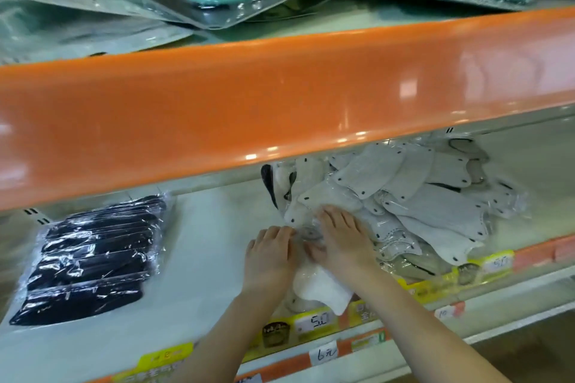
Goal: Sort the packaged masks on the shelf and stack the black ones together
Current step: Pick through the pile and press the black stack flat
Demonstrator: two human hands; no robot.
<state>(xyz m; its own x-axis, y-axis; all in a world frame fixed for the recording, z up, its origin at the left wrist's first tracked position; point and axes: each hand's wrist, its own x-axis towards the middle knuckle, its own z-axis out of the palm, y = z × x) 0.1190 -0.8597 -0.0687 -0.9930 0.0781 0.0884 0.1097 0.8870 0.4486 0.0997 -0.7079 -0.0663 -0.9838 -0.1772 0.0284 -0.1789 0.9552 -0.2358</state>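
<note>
My left hand (pixel 270 253) and right hand (pixel 340 238) lie side by side on the near edge of the pale heap of masks (pixel 413 196), fingers spread and pressing down on the crinkly plastic; neither pinches anything that I can make out. Under my palms sits one white mask (pixel 323 289), its corner poking over the front lip of the shelf (pixel 211 227).

To do this well, I judge I should fan the heap apart with flat fingers instead of grabbing, since the slick wrappers will slide and spill forward. I should lift one layer at a time and look for dark ones underneath.

A dark mask (pixel 269 185) stands on edge just beyond my left fingertips, at the far left rim of the heap. The black stack (pixel 93 261) lies well off to the left of my left hand, with bare shelf between.
</note>
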